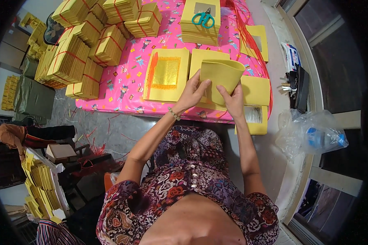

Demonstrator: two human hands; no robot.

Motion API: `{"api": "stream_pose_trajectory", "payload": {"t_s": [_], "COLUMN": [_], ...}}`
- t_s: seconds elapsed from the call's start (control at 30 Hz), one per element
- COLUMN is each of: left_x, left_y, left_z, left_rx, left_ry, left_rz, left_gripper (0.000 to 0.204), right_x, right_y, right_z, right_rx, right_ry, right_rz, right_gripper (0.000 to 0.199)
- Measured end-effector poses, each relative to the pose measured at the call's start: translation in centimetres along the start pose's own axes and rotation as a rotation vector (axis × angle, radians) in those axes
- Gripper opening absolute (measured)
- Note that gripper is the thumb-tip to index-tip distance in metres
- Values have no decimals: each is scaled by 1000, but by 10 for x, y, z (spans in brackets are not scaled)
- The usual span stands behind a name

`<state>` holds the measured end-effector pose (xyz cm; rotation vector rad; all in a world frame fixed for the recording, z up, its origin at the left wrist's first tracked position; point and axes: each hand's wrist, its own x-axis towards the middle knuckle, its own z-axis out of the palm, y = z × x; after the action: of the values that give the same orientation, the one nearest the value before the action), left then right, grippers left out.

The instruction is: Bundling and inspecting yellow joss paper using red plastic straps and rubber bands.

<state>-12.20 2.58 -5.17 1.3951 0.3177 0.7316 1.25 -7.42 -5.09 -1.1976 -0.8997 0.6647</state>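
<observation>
Between both hands a sheaf of yellow paper [221, 75] is held up, its top edge bowed into a curve. My left hand [194, 90] grips its left side, thumb on the near face. On the lower right side my right hand [233, 99] has its thumb pressed on the same face. Left of the sheaf lies a stack of yellow paper with a gold foil square [167, 73] and an orange-red stripe. Another yellow paper stack [204, 55] lies partly hidden behind the sheaf. Yellow sheets [255, 90] with silver foil patches lie to the right.
Red-tied yellow paper bundles [69, 57] are piled on the pink patterned tablecloth [122, 81]. Teal scissors [203, 20] rest on a tall paper stack [198, 36]. Red strands [243, 28] hang beside it. A clear plastic bag [310, 132] sits by the window. Another person [18, 136] bends at far left.
</observation>
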Motion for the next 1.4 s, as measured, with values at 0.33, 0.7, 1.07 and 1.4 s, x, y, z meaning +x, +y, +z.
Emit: {"api": "stream_pose_trajectory", "payload": {"t_s": [0.33, 0.7, 1.07, 1.4], "left_x": [-2, -15, 13, 29], "left_y": [-41, -45, -15, 1], "left_z": [-4, -2, -8, -1], "left_rx": [-8, 18, 18, -132], "left_ry": [-7, -17, -34, -16], "left_rz": [77, 48, -96, -435], "left_gripper": [42, 37, 36, 32], "right_x": [-1, -8, 12, 15], "right_y": [28, 36, 5, -8], "right_z": [-12, -19, -18, -17], "right_rx": [-85, -136, -167, 53], "right_ry": [-26, -14, -64, -12], "right_rz": [-3, -11, 10, 285], "right_gripper": [46, 42, 41, 40]}}
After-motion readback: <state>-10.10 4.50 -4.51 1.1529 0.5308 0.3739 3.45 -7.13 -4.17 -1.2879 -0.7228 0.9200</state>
